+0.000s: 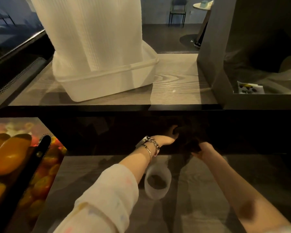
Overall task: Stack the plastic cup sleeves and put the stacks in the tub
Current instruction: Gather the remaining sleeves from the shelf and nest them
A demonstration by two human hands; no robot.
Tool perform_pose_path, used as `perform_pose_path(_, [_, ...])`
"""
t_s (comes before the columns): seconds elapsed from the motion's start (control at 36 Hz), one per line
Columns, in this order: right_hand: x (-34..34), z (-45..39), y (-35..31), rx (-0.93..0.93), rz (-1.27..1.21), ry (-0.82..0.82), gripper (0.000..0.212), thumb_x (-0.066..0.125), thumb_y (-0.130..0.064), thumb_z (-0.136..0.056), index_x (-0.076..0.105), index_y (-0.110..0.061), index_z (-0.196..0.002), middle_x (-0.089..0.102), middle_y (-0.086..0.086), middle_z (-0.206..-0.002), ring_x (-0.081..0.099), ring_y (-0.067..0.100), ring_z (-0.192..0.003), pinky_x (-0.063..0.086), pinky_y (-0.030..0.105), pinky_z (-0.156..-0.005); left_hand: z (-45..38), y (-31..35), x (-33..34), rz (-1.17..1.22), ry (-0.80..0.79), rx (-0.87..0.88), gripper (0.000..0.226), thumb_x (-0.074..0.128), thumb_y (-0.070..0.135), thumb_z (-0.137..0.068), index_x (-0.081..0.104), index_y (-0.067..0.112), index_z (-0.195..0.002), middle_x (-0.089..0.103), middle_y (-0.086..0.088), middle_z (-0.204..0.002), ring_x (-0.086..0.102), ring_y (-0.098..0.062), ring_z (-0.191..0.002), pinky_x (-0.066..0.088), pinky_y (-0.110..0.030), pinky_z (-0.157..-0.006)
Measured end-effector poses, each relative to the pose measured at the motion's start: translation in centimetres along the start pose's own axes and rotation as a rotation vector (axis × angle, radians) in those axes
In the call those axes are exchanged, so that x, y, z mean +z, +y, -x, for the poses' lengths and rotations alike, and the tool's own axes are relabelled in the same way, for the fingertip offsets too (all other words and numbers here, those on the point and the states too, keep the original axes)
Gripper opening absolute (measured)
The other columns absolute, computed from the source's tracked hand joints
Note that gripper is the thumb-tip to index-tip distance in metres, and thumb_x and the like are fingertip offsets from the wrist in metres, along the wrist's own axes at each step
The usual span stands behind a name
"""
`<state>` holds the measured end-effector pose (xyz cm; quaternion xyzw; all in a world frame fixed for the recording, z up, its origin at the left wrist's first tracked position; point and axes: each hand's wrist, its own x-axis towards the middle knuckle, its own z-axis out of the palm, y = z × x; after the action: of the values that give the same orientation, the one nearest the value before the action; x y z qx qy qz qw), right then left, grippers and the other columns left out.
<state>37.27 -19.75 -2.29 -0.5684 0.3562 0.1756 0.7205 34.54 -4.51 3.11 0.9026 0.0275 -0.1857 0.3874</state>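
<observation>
Both hands reach forward into the dark space under the upper table [175, 78]. The left hand [169, 137] goes in furthest; its fingers [174, 127] curl around something dark in the shadow, but what they hold cannot be made out. The left wrist carries a chain bracelet [152, 142] and a thin bangle, and a pale patterned sleeve [106, 195] covers the forearm. The right hand [203, 149] sits just right of the left one, at the shadow's near edge. Its fingers bend around the same dark shape; whether they truly grip it or only touch it cannot be told.

On the lower surface [200, 190], below and between the two forearms, a single translucent white cup sleeve [157, 182] lies tilted with its open mouth facing up and toward the viewer.

On the upper table, far left of centre, stands the translucent tub [118, 81], with tall stacks of ribbed white cup sleeves [89, 31] rising out of it past the top of the view. Near left, a display of oranges [8, 157] shows behind a black perforated bar.
</observation>
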Motion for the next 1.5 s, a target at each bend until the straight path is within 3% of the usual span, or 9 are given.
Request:
perform_pose_path(0.11, [-0.2, -0.5, 0.0, 0.016, -0.011, -0.021, 0.046, 0.043, -0.013, -0.097, 0.033, -0.007, -0.141, 0.049, 0.021, -0.127, 0.046, 0.036, -0.122, 0.041, 0.041, -0.092, -0.5, 0.0, 0.0, -0.052, -0.079, -0.01, 0.05, 0.032, 0.024, -0.102, 0.018, 0.013, -0.148, 0.021, -0.012, -0.153, 0.023, -0.029, -0.14, 0.02, -0.035, -0.111])
perform_pose_path(0.19, [0.0, -0.8, 0.0, -0.005, -0.003, -0.061, 0.045, 0.046, -0.014, -0.096, 0.034, -0.009, -0.139, 0.045, 0.011, -0.083, 0.048, 0.026, -0.073, 0.04, 0.034, -0.064, -0.7, 0.7, 0.2, -0.043, -0.088, 0.027, 0.049, 0.033, 0.019, -0.101, 0.019, 0.012, -0.148, 0.023, -0.013, -0.153, 0.024, -0.029, -0.139, 0.02, -0.032, -0.11])
perform_pose_path(0.36, [0.7, -2.3, 0.0, -0.071, 0.082, -0.062, 0.015, 0.055, -0.018, -0.093, 0.041, -0.019, -0.091, 0.047, 0.006, -0.048, 0.038, 0.004, -0.019, 0.034, 0.017, -0.03, -1.3, 1.2, 0.4, -0.11, -0.132, 0.052, 0.048, 0.032, 0.021, -0.102, 0.02, 0.015, -0.148, 0.03, -0.015, -0.148, 0.032, -0.031, -0.134, 0.025, -0.037, -0.109])
perform_pose_path(0.56, [0.9, -0.7, 0.8, -0.065, -0.161, -0.181, 0.026, 0.05, 0.001, -0.092, 0.045, -0.014, -0.113, 0.053, 0.012, -0.089, 0.052, 0.021, -0.072, 0.052, 0.029, -0.049, -1.3, 0.2, 0.4, -0.066, -0.091, 0.019, 0.044, 0.038, 0.019, -0.1, 0.031, 0.009, -0.142, 0.04, -0.017, -0.142, 0.04, -0.032, -0.129, 0.032, -0.037, -0.107])
perform_pose_path(0.72, [0.3, 2.9, 3.3, -0.507, 0.428, -0.106, 0.047, 0.072, 0.005, -0.074, 0.056, 0.0, -0.118, 0.062, 0.014, -0.112, 0.059, 0.019, -0.1, 0.049, 0.028, -0.08, 0.5, -3.0, -0.5, 0.007, -0.095, -0.054, 0.067, 0.057, 0.026, -0.091, 0.022, 0.015, -0.147, 0.03, -0.01, -0.149, 0.032, -0.027, -0.136, 0.027, -0.033, -0.107])
perform_pose_path(0.83, [0.3, 4.6, 6.5, -0.713, 0.682, -0.209, 0.062, 0.077, -0.001, -0.07, 0.049, -0.007, -0.125, 0.055, 0.007, -0.123, 0.053, 0.018, -0.116, 0.048, 0.036, -0.096, 2.4, -5.6, -0.2, -0.058, -0.154, -0.226, 0.045, 0.06, 0.042, -0.086, 0.054, 0.018, -0.124, 0.058, -0.001, -0.113, 0.054, -0.02, -0.107, 0.041, -0.028, -0.085])
perform_pose_path(1.22, [0.2, 4.6, 9.0, -0.678, 0.697, -0.311, 0.056, 0.077, -0.012, -0.073, 0.05, -0.021, -0.121, 0.052, -0.014, -0.109, 0.049, 0.003, -0.104, 0.044, 0.003, -0.065, 5.7, -8.5, 1.6, 0.374, 0.083, -0.176, 0.07, 0.075, 0.013, -0.075, 0.038, 0.009, -0.135, 0.043, -0.008, -0.14, 0.04, -0.022, -0.131, 0.037, -0.038, -0.107])
perform_pose_path(1.36, [0.3, 7.1, 6.6, -0.794, 0.625, -0.402, 0.053, 0.078, -0.018, -0.07, 0.05, -0.033, -0.112, 0.057, -0.019, -0.111, 0.055, 0.001, -0.109, 0.048, 0.015, -0.084, 7.0, -7.6, -0.6, 0.364, 0.113, -0.051, 0.076, 0.079, 0.027, -0.071, 0.04, 0.015, -0.136, 0.044, -0.002, -0.14, 0.041, -0.018, -0.13, 0.038, -0.034, -0.106])
perform_pose_path(1.5, [0.0, 11.8, 4.3, -0.934, 0.622, -0.46, 0.058, 0.076, -0.028, -0.067, 0.046, -0.045, -0.114, 0.054, -0.025, -0.118, 0.05, -0.011, -0.113, 0.042, 0.006, -0.092, 10.9, -5.4, -2.8, 0.388, 0.183, 0.152, 0.07, 0.078, 0.027, -0.072, 0.041, 0.032, -0.131, 0.042, 0.006, -0.14, 0.039, -0.01, -0.13, 0.035, -0.023, -0.103])
